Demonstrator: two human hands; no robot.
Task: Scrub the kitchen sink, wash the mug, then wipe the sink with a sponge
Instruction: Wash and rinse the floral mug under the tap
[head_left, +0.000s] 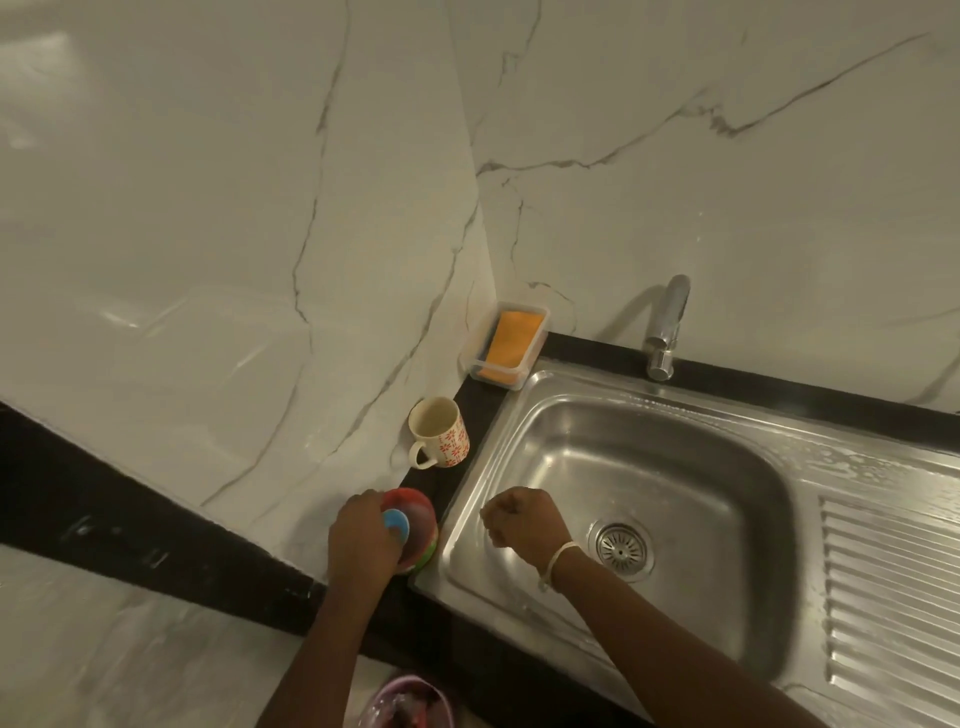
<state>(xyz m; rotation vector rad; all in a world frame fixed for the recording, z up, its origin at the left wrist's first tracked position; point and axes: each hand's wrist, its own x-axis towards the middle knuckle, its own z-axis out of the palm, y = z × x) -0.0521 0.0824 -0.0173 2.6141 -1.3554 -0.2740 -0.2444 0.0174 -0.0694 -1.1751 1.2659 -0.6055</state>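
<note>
Over on the left, the left hand is down on the dark table, its grip curled round a small, colourful round tub standing just beside the sink's near-left corner. Beyond it, the mug, cream with red flowers, stands upright against the marble wall, handle towards us, apart from both hands. Farther back in the corner, an orange sponge lies in a clear plastic tray. Moving right, the right hand hovers over the left side of the steel sink, fingers curled into a loose fist; I cannot tell whether anything is inside that grip. A pale band circles the wrist. The drain strainer sits just right of it, and the chrome tap stands behind the basin.
</note>
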